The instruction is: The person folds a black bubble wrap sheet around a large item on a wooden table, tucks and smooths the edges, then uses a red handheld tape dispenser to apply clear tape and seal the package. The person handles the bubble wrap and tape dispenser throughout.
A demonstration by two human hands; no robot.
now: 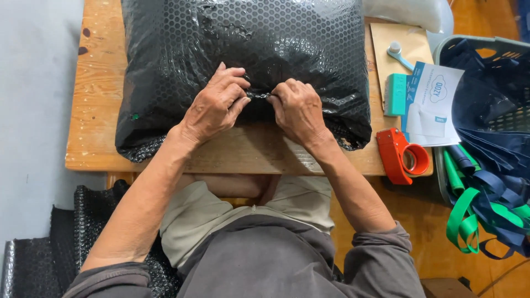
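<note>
A bulky parcel wrapped in black bubble wrap (248,44) lies on a small wooden table (96,83). My left hand (214,105) and my right hand (298,110) sit side by side on the parcel's near edge. Both pinch the wrap's fold between thumb and fingers, pressing it against the parcel. The fingertips of the two hands almost meet at the middle of the fold.
A red tape dispenser (402,155) rests at the table's right corner. Beside it lie a printed paper sheet (436,105), a teal block (395,94) and a brown envelope (400,47). A basket (486,44) of navy fabric with green straps stands at right. More black bubble wrap (66,232) lies on the floor at left.
</note>
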